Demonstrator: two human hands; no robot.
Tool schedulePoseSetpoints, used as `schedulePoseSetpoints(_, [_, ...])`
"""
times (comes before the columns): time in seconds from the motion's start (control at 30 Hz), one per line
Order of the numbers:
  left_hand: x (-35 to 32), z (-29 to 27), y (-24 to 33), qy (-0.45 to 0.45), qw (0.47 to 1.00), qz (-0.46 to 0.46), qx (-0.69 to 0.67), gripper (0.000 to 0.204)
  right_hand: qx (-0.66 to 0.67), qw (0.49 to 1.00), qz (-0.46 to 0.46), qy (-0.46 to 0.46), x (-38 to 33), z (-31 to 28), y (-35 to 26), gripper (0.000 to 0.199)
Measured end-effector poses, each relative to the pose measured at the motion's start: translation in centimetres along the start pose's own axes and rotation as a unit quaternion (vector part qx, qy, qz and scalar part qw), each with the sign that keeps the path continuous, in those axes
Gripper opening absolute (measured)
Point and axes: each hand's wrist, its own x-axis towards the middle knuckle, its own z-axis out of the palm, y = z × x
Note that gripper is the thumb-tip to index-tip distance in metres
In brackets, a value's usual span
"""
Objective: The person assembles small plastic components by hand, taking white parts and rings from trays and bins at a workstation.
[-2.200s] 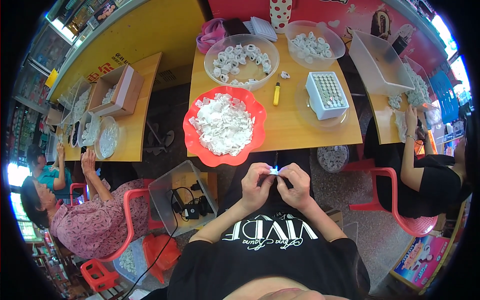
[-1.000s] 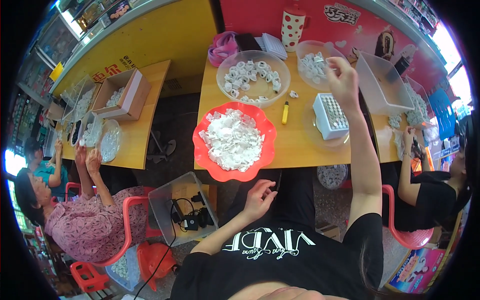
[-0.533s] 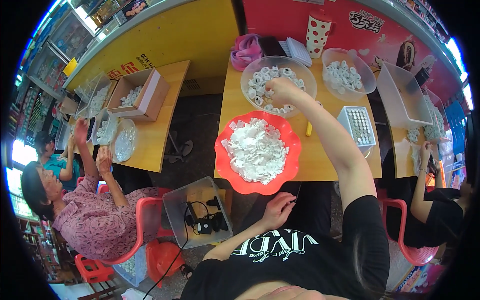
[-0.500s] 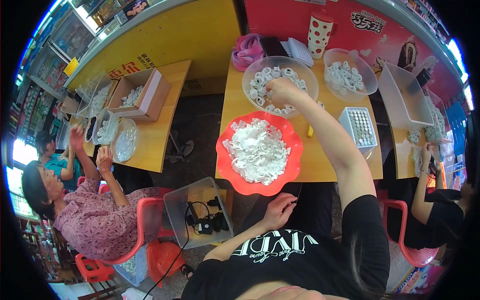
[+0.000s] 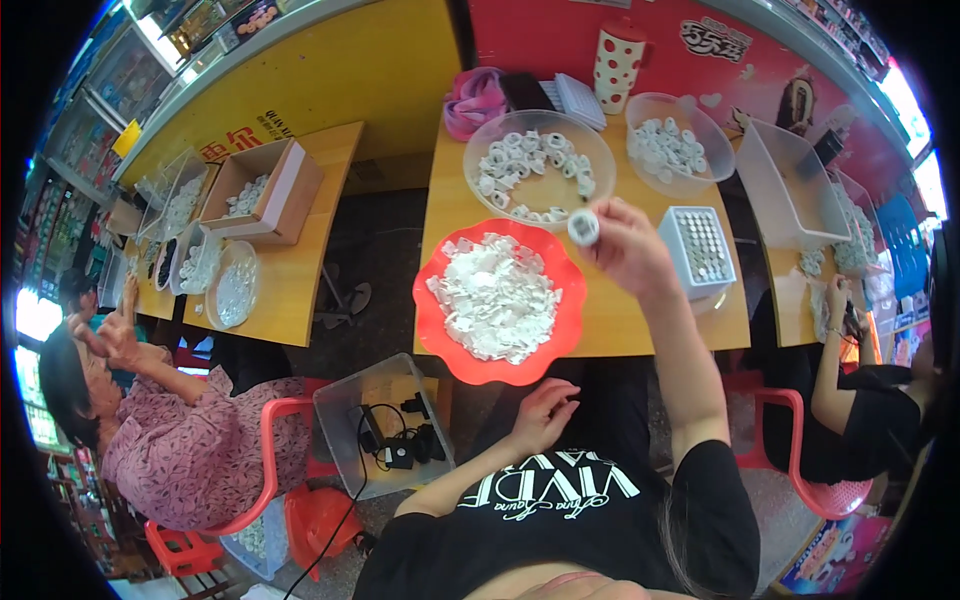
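Right hand [image 5: 628, 250] raised over table, fingers pinching one small white ring [image 5: 583, 227], left hand [image 5: 543, 410] loosely curled, empty, at lap below one red tray [image 5: 545, 340] of white pieces, two clear bowls [image 5: 478, 150] of rings behind, one white gridded tray [image 5: 697, 245] beside wrist.

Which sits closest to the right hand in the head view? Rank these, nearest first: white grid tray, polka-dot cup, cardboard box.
From the right hand, which holds a small white ring:
1. White grid tray, just to the hand's right on the table.
2. Polka-dot cup, at the table's far edge by the red wall.
3. Cardboard box, far left on the neighbouring table.
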Motion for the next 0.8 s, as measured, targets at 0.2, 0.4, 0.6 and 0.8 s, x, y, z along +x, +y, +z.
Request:
schedulePoseSetpoints(0.2, [1.6,0.3,3.8,-0.016,0.998,0.022,-0.057,0.035,0.138,0.989,0.042,0.011,-11.6,-0.3,4.9,0.014])
schedulePoseSetpoints(0.4, [2.8,1.5,8.0,0.059,0.991,0.12,-0.011,0.052,0.17,0.984,0.058,0.018,-16.6,-1.3,6.6,0.017])
schedulePoseSetpoints(0.6, [3.9,1.5,7.9,-0.035,0.991,0.128,-0.016,0.046,0.173,0.983,0.049,0.043,-18.3,-0.9,6.9,0.017])
schedulePoseSetpoints(0.8, [2.9,2.4,6.5,-0.043,0.984,0.071,-0.159,0.035,0.064,0.993,0.056,0.085,-19.3,-1.3,7.0,0.013])
